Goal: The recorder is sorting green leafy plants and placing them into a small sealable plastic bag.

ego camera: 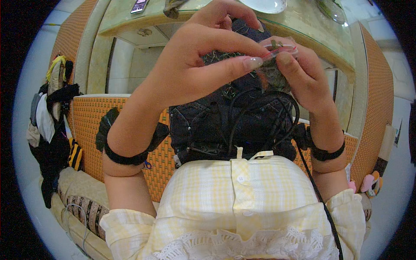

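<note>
A small clear plastic zip bag point(274, 73) with a red line along its seal is held up above my lap. My left hand point(208, 55) pinches one end of the seal between thumb and forefinger. My right hand point(300, 70) grips the bag's other side, its thumb near the mouth. Dark green, leafy-looking bits show in the bag and at its opening. More dried bits lie on the dark cloth point(229, 92) across my lap, below the hands.
Beyond my hands stands a glass-topped table point(302, 29) bearing a phone point(139, 6), a white dish point(268, 4), a clear dish point(331, 11) and a dark bundle point(174, 8). Black cables point(294, 100) loop over my lap. Clothes point(48, 107) are heaped at the left.
</note>
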A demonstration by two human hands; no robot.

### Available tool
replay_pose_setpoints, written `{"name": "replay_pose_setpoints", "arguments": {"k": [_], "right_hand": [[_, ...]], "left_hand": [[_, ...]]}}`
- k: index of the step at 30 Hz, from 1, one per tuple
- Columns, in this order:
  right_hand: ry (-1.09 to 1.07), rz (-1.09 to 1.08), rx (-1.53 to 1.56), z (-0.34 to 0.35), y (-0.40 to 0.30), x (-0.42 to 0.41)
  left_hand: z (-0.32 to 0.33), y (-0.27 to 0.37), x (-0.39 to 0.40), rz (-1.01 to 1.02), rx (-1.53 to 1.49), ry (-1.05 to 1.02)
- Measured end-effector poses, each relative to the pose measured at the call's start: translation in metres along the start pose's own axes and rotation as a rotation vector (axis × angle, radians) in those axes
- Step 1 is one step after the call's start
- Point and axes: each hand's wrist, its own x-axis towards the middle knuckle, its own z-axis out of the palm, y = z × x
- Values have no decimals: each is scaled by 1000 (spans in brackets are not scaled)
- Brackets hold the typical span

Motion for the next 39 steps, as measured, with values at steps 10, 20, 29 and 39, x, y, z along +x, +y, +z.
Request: {"name": "replay_pose_setpoints", "arguments": {"k": [10,20,29,39], "right_hand": [[-84,-29,-111,3,-8,1],[-70,36,17,2,-13,-2],[-19,-71,-32,3,-8,-3],[-54,-87,-70,3,-9,-1]], "left_hand": [[8,0,10,155,94,-169],[-13,-11,1,54,-228,-16],[6,6,11,93,-246,-39],[-2,3,5,287,12,134]]}}
